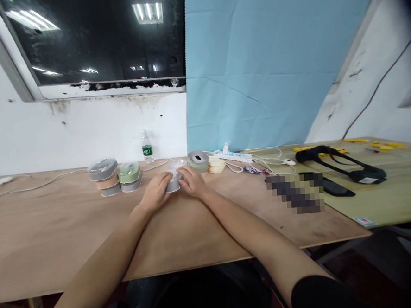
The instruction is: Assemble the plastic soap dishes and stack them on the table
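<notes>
Between my two hands, on the wooden table, is a small grey container (pixel 173 186) with clear, shiny plastic at its top. My left hand (pixel 156 190) grips its left side with curled fingers. On the opposite side, my right hand (pixel 193 180) is closed against it, fingertips near the plastic. Left of them stand stacked containers: a grey, tan and grey stack (pixel 103 170) and a green-topped stack (pixel 130 173). Just behind my right hand sits another grey and green container (pixel 198 159), beside a stack of cream round pieces (pixel 216 164).
A water bottle (pixel 147 148) stands against the wall. White cables and a power strip (pixel 231 156) lie at the back. To the right are a black frame-like object (pixel 343 164), a flat black piece (pixel 336 186), a pixelated patch and several yellow items (pixel 382 145).
</notes>
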The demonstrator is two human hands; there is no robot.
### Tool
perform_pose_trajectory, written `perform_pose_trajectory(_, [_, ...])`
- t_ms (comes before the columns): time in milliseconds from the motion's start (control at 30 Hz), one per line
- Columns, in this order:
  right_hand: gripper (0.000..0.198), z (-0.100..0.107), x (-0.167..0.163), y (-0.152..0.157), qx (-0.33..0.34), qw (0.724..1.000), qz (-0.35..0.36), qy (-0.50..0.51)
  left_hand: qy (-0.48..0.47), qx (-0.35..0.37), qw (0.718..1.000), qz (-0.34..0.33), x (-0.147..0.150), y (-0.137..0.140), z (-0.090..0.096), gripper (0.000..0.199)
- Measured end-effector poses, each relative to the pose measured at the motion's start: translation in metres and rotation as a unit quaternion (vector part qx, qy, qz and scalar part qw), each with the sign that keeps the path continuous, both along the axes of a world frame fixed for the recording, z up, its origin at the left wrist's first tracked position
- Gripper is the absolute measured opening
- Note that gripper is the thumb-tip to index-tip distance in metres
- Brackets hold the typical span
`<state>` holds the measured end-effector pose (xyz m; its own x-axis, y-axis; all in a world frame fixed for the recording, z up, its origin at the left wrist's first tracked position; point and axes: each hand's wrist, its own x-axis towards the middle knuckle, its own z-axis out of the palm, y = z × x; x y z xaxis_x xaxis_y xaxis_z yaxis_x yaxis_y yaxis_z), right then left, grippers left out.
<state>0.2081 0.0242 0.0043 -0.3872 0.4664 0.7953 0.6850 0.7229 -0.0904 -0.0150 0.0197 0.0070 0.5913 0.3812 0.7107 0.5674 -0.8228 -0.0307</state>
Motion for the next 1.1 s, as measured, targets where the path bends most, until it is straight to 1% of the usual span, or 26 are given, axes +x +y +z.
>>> perform_pose_trajectory(133, [0.051, 0.002, -0.008, -0.006, -0.049, 0.998, 0.030, -0.010, 0.003, -0.059, 0.998, 0.002, -0.003, -0.003, -0.002, 0.053])
perform_pose_trajectory(233, [0.058, 0.001, -0.006, -0.004, -0.077, 0.996, 0.043, -0.019, 0.006, -0.074, 0.997, -0.010, -0.006, -0.005, 0.002, 0.054])
perform_pose_trajectory(333, [0.060, -0.004, -0.002, 0.000, -0.126, 0.990, 0.061, -0.021, 0.012, -0.086, 0.996, -0.022, -0.005, -0.009, 0.006, 0.055])
perform_pose_trajectory(400, [0.061, -0.008, -0.002, 0.002, -0.160, 0.985, 0.068, -0.018, 0.019, -0.097, 0.995, -0.027, -0.004, -0.012, 0.010, 0.061])
perform_pose_trajectory(467, [0.063, -0.011, -0.002, 0.003, -0.174, 0.982, 0.070, -0.008, 0.029, -0.107, 0.993, -0.032, -0.003, -0.015, 0.012, 0.073])
perform_pose_trajectory(533, [0.063, -0.011, -0.002, 0.003, -0.174, 0.982, 0.070, 0.003, 0.032, -0.115, 0.992, -0.037, -0.003, -0.017, 0.014, 0.080])
perform_pose_trajectory(600, [0.059, -0.010, -0.003, 0.003, -0.171, 0.983, 0.067, 0.011, 0.018, -0.127, 0.991, -0.032, -0.003, -0.017, 0.014, 0.076])
perform_pose_trajectory(700, [0.052, -0.009, -0.004, 0.002, -0.157, 0.986, 0.057, 0.015, -0.036, -0.154, 0.987, 0.006, -0.005, -0.013, 0.010, 0.064])
perform_pose_trajectory(800, [0.046, -0.009, -0.007, 0.001, -0.131, 0.990, 0.048, 0.003, -0.071, -0.177, 0.981, 0.041, -0.009, -0.005, 0.004, 0.064])
perform_pose_trajectory(900, [0.037, -0.010, -0.011, 0.000, -0.116, 0.992, 0.045, -0.005, -0.045, -0.219, 0.973, 0.060, -0.015, 0.002, 0.000, 0.070])
perform_pose_trajectory(967, [0.034, -0.011, -0.012, 0.000, -0.114, 0.993, 0.042, -0.002, -0.020, -0.246, 0.967, 0.068, -0.017, 0.004, -0.001, 0.073])
perform_pose_trajectory(1100, [0.036, -0.012, -0.012, 0.002, -0.118, 0.992, 0.031, 0.013, -0.008, -0.245, 0.966, 0.085, -0.017, 0.005, -0.003, 0.077])
